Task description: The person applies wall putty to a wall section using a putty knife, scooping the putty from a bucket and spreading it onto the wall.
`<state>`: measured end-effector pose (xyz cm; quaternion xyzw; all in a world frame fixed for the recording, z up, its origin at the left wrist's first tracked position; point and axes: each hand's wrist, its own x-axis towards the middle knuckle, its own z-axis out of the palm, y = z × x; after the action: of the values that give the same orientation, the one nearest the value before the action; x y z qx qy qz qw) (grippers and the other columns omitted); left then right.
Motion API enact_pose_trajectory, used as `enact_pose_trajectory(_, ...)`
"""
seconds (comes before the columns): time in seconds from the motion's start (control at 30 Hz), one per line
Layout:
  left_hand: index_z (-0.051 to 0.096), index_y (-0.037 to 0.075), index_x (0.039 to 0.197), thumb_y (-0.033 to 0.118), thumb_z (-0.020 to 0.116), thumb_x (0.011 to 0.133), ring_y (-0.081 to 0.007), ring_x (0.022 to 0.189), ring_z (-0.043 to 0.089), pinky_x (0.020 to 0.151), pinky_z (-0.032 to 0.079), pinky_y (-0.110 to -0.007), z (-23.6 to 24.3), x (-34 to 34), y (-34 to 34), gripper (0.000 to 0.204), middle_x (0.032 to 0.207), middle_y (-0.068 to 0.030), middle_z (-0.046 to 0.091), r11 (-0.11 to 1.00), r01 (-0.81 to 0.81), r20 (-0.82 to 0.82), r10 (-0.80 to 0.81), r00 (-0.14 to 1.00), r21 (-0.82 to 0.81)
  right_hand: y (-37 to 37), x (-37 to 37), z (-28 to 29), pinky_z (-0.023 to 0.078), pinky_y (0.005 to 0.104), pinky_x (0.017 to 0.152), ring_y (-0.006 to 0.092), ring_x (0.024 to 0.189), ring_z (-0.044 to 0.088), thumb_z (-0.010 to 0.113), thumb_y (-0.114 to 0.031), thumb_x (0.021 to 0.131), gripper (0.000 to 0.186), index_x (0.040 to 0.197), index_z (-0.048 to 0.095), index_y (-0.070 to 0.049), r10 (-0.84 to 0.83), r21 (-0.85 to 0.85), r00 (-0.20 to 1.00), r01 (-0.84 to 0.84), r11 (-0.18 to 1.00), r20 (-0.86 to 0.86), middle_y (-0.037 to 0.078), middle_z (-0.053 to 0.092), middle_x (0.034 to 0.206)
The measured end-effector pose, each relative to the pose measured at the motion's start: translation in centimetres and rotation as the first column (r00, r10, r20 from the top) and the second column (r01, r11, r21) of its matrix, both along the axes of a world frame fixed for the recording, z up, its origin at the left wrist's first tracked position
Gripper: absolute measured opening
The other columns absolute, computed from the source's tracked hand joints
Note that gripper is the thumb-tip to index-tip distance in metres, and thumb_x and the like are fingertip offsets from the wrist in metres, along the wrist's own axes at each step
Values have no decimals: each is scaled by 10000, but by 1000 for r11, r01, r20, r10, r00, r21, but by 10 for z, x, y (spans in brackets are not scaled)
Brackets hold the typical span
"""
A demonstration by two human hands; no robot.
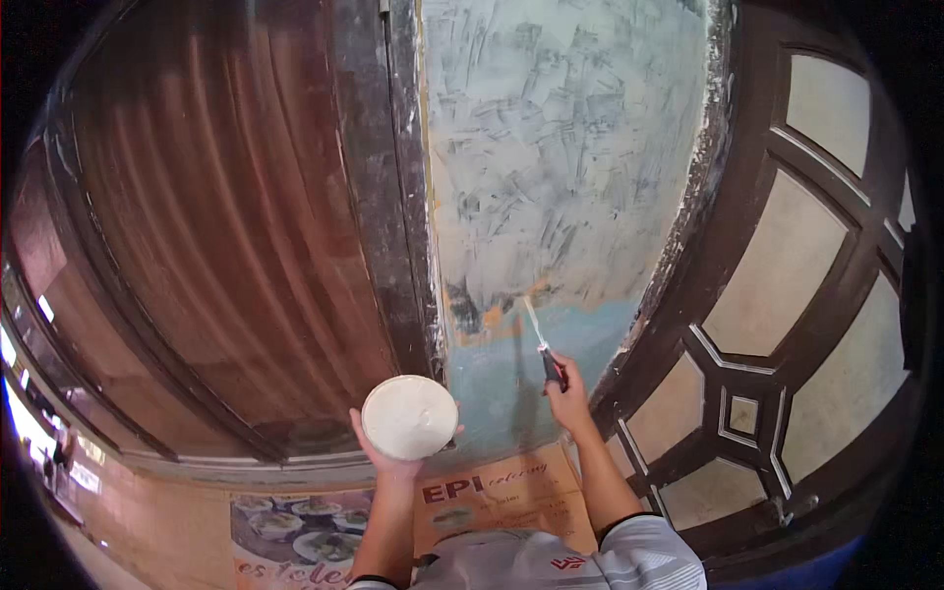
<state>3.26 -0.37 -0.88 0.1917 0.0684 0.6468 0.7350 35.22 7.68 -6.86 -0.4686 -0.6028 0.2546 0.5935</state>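
Note:
My left hand (pixel 393 466) carries a round tub of white putty (pixel 410 417), its fingers showing at both sides of the tub. The surface of the white paste is mostly smooth, with a small bump right of its middle. A putty knife (pixel 538 332) with a dark and red handle is gripped in my right hand (pixel 569 393). Its pale blade tip reaches up to the wall panel (pixel 580 157), near the lower edge of the whitish smeared coating. Around the tip are dark and orange patches (pixel 482 313); below them the wall is plain blue-green (pixel 492 388).
Left of the panel stands a dark wooden post (pixel 379 197), then a brown draped curtain (pixel 216 226). A dark door with pale panels (pixel 777 261) stands on the right. Printed banner sheets (pixel 497 497) lie along the floor below the wall.

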Motion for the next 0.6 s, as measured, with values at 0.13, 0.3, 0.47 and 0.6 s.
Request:
enact_pose_trajectory(0.13, 390, 142, 1565, 894, 328, 865, -629, 1344, 431, 992, 384, -847, 25, 27, 12, 1030, 1576, -241, 410, 997, 81, 80, -81, 993, -3, -51, 7, 126, 521, 342, 793, 208, 917, 620, 537, 41, 791, 513, 1287, 640, -35, 217, 155, 947, -258, 954, 238, 82, 622, 981)
enact_pose_trajectory(0.3, 395, 101, 1558, 837, 297, 929, -574, 1346, 449, 1003, 357, -855, 19, 57, 22, 973, 1568, -232, 414, 999, 31, 101, -27, 995, -39, -79, 14, 188, 547, 417, 756, 340, 869, 646, 562, -14, 671, 465, 1083, 767, -81, 228, 90, 632, -429, 899, 741, 135, 645, 956)
enact_pose_trajectory(0.47, 401, 132, 1562, 846, 288, 929, -546, 1375, 429, 1006, 334, -868, 20, 81, 23, 961, 1591, -220, 383, 992, 123, 131, -125, 984, 23, -76, 54, 206, 552, 433, 801, 335, 906, 648, 636, -73, 710, 391, 1076, 767, -113, 196, 58, 587, -385, 921, 785, 116, 642, 972)
enact_pose_trajectory(0.6, 404, 149, 1556, 844, 299, 926, -530, 1383, 422, 988, 317, -896, 30, 99, 23, 944, 1590, -184, 391, 994, 106, 176, -100, 979, -22, -76, 70, 209, 554, 425, 787, 329, 900, 651, 639, -80, 703, 400, 1079, 769, -123, 145, 102, 603, -356, 929, 784, 107, 650, 967)
